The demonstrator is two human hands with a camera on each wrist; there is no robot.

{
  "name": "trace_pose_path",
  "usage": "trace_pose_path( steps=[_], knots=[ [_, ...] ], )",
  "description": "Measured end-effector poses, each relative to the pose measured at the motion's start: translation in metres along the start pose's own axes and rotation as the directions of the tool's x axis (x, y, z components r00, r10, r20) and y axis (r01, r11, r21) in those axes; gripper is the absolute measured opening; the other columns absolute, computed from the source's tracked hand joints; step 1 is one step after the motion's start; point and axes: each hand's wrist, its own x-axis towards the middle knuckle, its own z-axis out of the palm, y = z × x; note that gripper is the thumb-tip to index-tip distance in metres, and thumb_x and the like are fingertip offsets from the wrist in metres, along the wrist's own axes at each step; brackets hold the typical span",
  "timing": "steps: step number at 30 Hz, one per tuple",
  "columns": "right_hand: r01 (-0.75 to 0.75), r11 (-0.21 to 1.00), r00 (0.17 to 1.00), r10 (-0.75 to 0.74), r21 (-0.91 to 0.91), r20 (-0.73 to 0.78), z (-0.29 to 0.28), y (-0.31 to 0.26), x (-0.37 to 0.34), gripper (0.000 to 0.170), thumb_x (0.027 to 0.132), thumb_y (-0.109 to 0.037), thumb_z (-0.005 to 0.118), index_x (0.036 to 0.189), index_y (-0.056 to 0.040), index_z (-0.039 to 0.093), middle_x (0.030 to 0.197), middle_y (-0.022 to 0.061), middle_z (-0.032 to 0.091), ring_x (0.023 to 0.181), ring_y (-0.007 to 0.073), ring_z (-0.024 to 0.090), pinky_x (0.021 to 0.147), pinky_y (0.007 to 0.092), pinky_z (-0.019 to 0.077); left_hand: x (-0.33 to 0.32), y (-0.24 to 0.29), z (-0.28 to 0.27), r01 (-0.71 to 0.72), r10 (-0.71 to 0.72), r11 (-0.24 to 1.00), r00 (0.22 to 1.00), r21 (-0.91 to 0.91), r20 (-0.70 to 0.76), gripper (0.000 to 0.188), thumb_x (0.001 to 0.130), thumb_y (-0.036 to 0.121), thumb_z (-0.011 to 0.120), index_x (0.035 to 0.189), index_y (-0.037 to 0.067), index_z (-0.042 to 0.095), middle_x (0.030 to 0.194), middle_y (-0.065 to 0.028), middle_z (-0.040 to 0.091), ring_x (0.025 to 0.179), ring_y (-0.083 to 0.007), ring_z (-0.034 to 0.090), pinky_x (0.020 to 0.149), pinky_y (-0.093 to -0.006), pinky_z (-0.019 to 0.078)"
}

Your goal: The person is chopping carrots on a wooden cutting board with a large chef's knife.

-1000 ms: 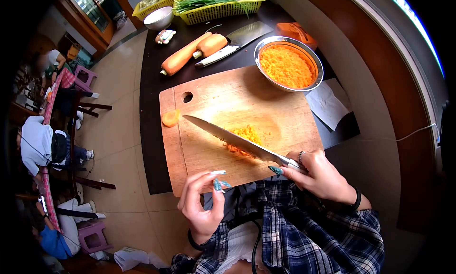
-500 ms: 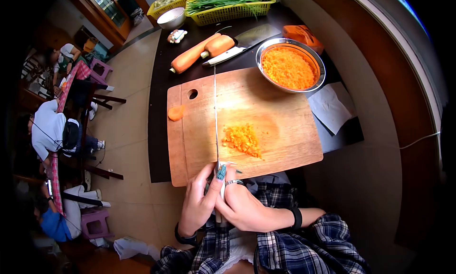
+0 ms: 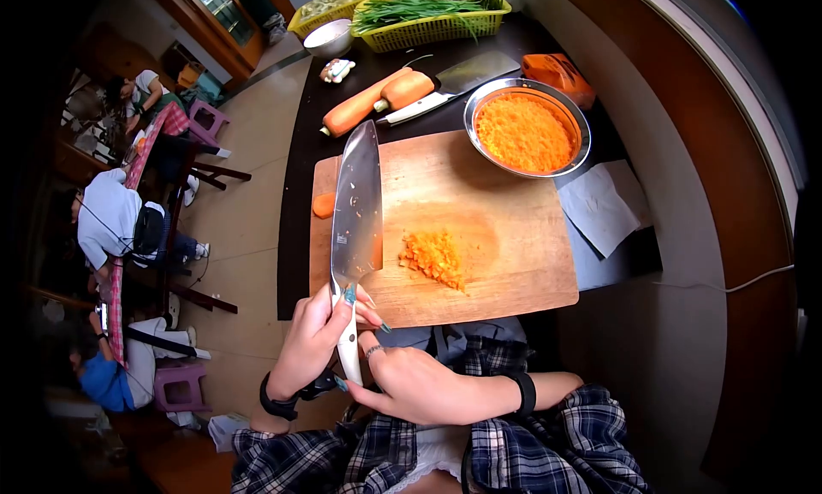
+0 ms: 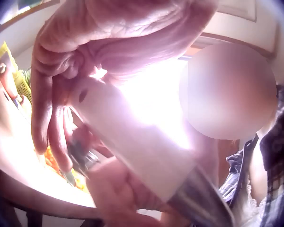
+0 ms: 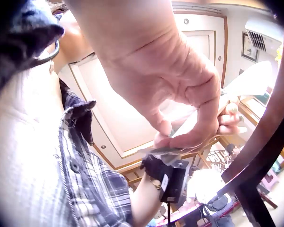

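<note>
A broad kitchen knife (image 3: 358, 203) points away from me, its flat side up over the cutting board (image 3: 514, 254), bits of carrot stuck to the blade. My left hand (image 3: 312, 340) grips it where the white handle (image 4: 128, 137) meets the blade. At the handle's butt end, my right hand (image 3: 419, 378) curls in from the right, thumb and fingers around the handle; in the right wrist view this hand (image 5: 180, 90) hides part of it. Right of the blade lies a small heap of minced carrot (image 3: 435, 258). A carrot piece (image 3: 324, 205) sits at the board's left edge.
A metal bowl (image 3: 585, 139) of minced carrot overlaps the board's far right corner. Behind the board lie carrots (image 3: 364, 104), a cleaver (image 3: 479, 73) and an orange packet (image 3: 556, 76). Yellow baskets (image 3: 411, 38) and a white bowl (image 3: 329, 38) stand farther back. Paper (image 3: 599, 207) lies at right.
The knife has swung from slanting over the heap to pointing away, then shifted left with its flat side showing. My left hand, free at first, has come onto the handle beside the right.
</note>
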Motion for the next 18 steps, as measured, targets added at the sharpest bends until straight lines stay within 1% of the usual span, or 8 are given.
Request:
trace_pose_path(
  steps=[2, 4, 6, 8, 10, 12, 16, 18],
  knots=[
    [0.062, 0.998, 0.997, -0.062, -0.005, 0.036, -0.015, -0.001, -0.012, 0.035, 0.088, -0.024, 0.055, 0.073, 0.0065, 0.046, 0.053, 0.0184, 0.054, 0.05, 0.0353, 0.058, 0.049, 0.04, 0.0478, 0.004, -0.01, -0.008, -0.039, 0.041, 0.994, 0.999, 0.099, -0.02, 0.028, 0.099, 0.022, 0.036, 0.103, -0.002, 0.048, 0.073, -0.0088, 0.06, 0.073, -0.0151, 0.063, 0.069, -0.0266, 0.0509],
    [-0.001, 0.996, 0.956, -0.026, 0.092, 0.291, -0.053, -0.016, -0.022, 0.032, 0.09, -0.023, 0.053, 0.075, 0.0052, 0.049, 0.053, 0.0174, 0.054, 0.049, 0.0345, 0.056, 0.048, 0.038, 0.0466, 0.003, -0.003, -0.016, 0.037, -0.039, 0.995, 0.999, 0.093, 0.013, 0.027, 0.099, 0.023, 0.036, 0.101, -0.001, 0.049, 0.068, -0.0063, 0.057, 0.064, -0.0128, 0.061, 0.062, -0.0247, 0.0494],
    [0.015, 0.998, 0.987, -0.025, 0.068, 0.159, -0.09, -0.022, -0.031, 0.03, 0.093, -0.022, 0.05, 0.079, 0.0042, 0.05, 0.05, 0.0124, 0.052, 0.044, 0.0273, 0.055, 0.046, 0.0342, 0.0448, 0.005, 0.004, -0.021, 0.112, -0.116, 0.99, 0.992, 0.081, 0.05, 0.027, 0.099, 0.023, 0.037, 0.099, -0.001, 0.049, 0.062, -0.0038, 0.054, 0.055, -0.0105, 0.058, 0.054, -0.0229, 0.0479],
    [-0.201, 0.964, 0.98, 0.198, 0.174, 0.036, -0.126, -0.032, -0.028, 0.031, 0.096, -0.022, 0.046, 0.079, 0.0039, 0.051, 0.05, 0.0059, 0.051, 0.043, 0.0169, 0.054, 0.044, 0.0291, 0.043, 0.009, 0.008, -0.023, 0.133, -0.147, 0.965, 0.988, 0.226, 0.047, 0.027, 0.099, 0.022, 0.036, 0.094, 0.0, 0.051, 0.055, -0.0011, 0.05, 0.042, -0.0072, 0.049, 0.043, -0.0209, 0.0415],
    [-0.041, 0.973, 0.957, 0.103, 0.225, -0.27, -0.153, -0.022, -0.02, 0.032, 0.098, -0.022, 0.041, 0.078, 0.0015, 0.051, 0.052, 0.0013, 0.05, 0.044, 0.0081, 0.05, 0.044, 0.0234, 0.0403, 0.013, 0.013, -0.023, 0.146, -0.158, 0.955, 0.987, 0.258, 0.027, 0.027, 0.098, 0.021, 0.036, 0.092, 0.001, 0.053, 0.054, -0.0001, 0.048, 0.04, -0.0058, 0.047, 0.042, -0.0202, 0.0389],
    [0.073, 0.973, 0.925, 0.017, 0.221, -0.38, -0.183, -0.016, -0.008, 0.033, 0.098, -0.022, 0.039, 0.076, -0.0008, 0.05, 0.054, 0.0014, 0.051, 0.045, 0.0068, 0.048, 0.043, 0.0204, 0.038, 0.016, 0.017, -0.023, 0.141, -0.155, 0.924, 0.988, 0.354, 0.01, 0.024, 0.097, 0.019, 0.038, 0.092, 0.001, 0.054, 0.053, -0.0003, 0.047, 0.039, -0.0063, 0.046, 0.041, -0.0212, 0.0382],
    [0.156, 0.982, 0.94, -0.114, 0.109, -0.32, -0.21, 0.006, 0.016, 0.034, 0.099, -0.022, 0.036, 0.076, -0.0017, 0.049, 0.054, 0.0008, 0.05, 0.043, 0.0063, 0.046, 0.043, 0.0191, 0.0365, 0.016, 0.019, -0.016, 0.179, -0.185, 0.916, 0.983, 0.358, -0.018, 0.02, 0.094, 0.016, 0.043, 0.094, -0.002, 0.052, 0.052, -0.0048, 0.048, 0.039, -0.0107, 0.047, 0.041, -0.0265, 0.0377],
    [0.167, 0.978, 0.953, -0.127, 0.128, -0.276, -0.212, 0.017, 0.025, 0.035, 0.1, -0.023, 0.035, 0.077, -0.0019, 0.049, 0.053, 0.0004, 0.05, 0.044, 0.0062, 0.047, 0.044, 0.0196, 0.0369, 0.012, 0.016, -0.012, 0.099, -0.093, 0.904, 0.995, 0.416, -0.034, 0.018, 0.094, 0.014, 0.045, 0.094, -0.003, 0.051, 0.052, -0.0085, 0.047, 0.041, -0.0137, 0.049, 0.042, -0.0292, 0.0368]
  ],
)
